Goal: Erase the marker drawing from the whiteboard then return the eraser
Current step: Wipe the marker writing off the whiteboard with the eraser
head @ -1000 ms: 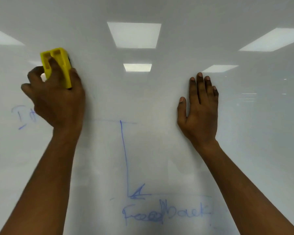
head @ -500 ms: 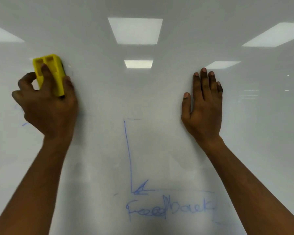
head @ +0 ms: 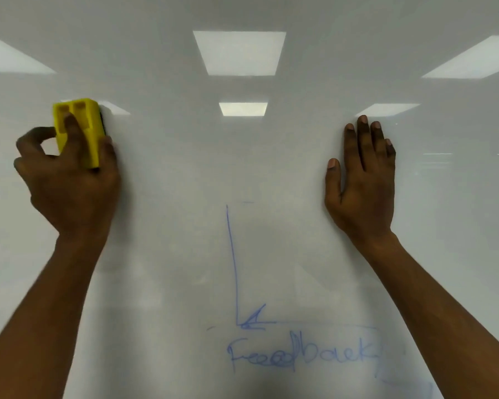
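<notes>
A glossy whiteboard (head: 185, 174) fills the view. My left hand (head: 69, 185) grips a yellow eraser (head: 82, 125) and holds it flat against the board at the upper left. My right hand (head: 360, 182) presses flat on the board at the right, fingers straight. Blue marker drawing (head: 232, 263) remains in the lower middle: a vertical line ending in a small arrowhead, a faint box outline, and the word "Feedback" (head: 300, 355) below it. Where the eraser sits, the board under my left hand is hidden.
Ceiling light panels reflect in the board (head: 239, 53). A short faint blue dash (head: 248, 202) sits just above the vertical line's top. Faint blue strokes run to the lower right edge (head: 406, 383).
The blue letters at the far left and the horizontal line at the top of the vertical stroke are gone. My left hand with the eraser dipped left, then came back right. My right hand stayed pressed.
</notes>
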Motion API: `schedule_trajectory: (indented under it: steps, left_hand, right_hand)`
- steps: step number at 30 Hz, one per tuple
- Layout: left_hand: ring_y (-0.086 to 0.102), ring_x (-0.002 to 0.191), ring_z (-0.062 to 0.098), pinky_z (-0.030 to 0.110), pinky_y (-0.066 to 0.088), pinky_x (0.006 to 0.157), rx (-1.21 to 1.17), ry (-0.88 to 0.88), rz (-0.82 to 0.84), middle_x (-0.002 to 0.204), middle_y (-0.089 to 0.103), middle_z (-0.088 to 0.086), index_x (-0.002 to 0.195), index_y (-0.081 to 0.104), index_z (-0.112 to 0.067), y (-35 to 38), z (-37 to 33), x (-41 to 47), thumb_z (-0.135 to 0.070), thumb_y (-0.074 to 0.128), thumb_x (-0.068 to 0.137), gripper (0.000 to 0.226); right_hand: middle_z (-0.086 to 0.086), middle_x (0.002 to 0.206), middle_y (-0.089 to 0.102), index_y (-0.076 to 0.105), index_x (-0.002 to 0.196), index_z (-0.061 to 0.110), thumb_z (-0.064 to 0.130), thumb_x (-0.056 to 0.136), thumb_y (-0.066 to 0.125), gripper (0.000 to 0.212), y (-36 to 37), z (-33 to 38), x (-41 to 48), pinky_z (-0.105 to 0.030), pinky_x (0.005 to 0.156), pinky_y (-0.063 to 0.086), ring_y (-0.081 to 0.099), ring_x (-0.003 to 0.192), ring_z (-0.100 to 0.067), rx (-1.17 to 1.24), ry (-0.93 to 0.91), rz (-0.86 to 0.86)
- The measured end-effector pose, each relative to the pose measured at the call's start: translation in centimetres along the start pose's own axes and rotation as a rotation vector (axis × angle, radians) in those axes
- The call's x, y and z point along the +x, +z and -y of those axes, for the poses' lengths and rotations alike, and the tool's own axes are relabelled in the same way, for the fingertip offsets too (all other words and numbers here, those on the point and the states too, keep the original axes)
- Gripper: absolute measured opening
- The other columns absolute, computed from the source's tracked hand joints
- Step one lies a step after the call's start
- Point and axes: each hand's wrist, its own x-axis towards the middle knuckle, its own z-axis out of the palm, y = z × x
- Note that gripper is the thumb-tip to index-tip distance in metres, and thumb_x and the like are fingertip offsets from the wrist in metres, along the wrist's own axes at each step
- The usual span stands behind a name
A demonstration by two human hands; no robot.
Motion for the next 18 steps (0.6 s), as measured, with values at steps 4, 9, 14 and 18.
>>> schedule_trajectory:
  steps: [4,9,14,18]
  left_hand:
    - [0.052,0.117,0.046,0.054,0.049,0.072,0.046,0.181,0.014,0.152,0.047,0.021,0.157,0.048,-0.028,-0.2,-1.4,-2.5,-0.057,0.051,0.107,0.058]
    - [0.053,0.109,0.041,0.043,0.044,0.055,0.049,0.406,0.049,0.151,0.049,0.016,0.158,0.050,-0.026,-0.4,0.7,-3.6,-0.049,0.058,0.109,0.055]
    - [0.052,0.119,0.046,0.057,0.054,0.074,0.089,0.108,0.007,0.156,0.044,0.018,0.159,0.046,-0.029,-1.6,6.0,-1.0,-0.058,0.050,0.107,0.060]
    - [0.053,0.122,0.044,0.057,0.052,0.081,0.063,-0.041,-0.028,0.150,0.048,0.022,0.159,0.050,-0.026,-1.9,5.4,-1.9,-0.055,0.055,0.105,0.061]
  right_hand:
    - [-0.016,0.169,0.028,0.031,0.161,0.005,0.031,0.109,0.040,0.059,0.3,0.0,-0.1,-0.048,0.132,0.017,0.021,0.160,-0.031,-0.012,-0.003,-0.008]
    - [-0.015,0.169,0.029,0.033,0.161,0.007,0.033,0.109,0.041,0.059,0.1,-0.5,-0.1,-0.045,0.132,0.016,0.022,0.160,-0.030,0.032,-0.008,-0.005]
    - [-0.015,0.170,0.027,0.030,0.162,0.007,0.033,0.109,0.039,0.060,0.2,-0.4,-0.2,-0.045,0.132,0.013,0.020,0.160,-0.031,0.032,-0.003,0.006]
    - [-0.015,0.171,0.025,0.029,0.162,0.006,0.034,0.110,0.036,0.060,0.4,-0.2,-0.2,-0.044,0.132,0.011,0.018,0.160,-0.031,0.026,0.003,0.004]
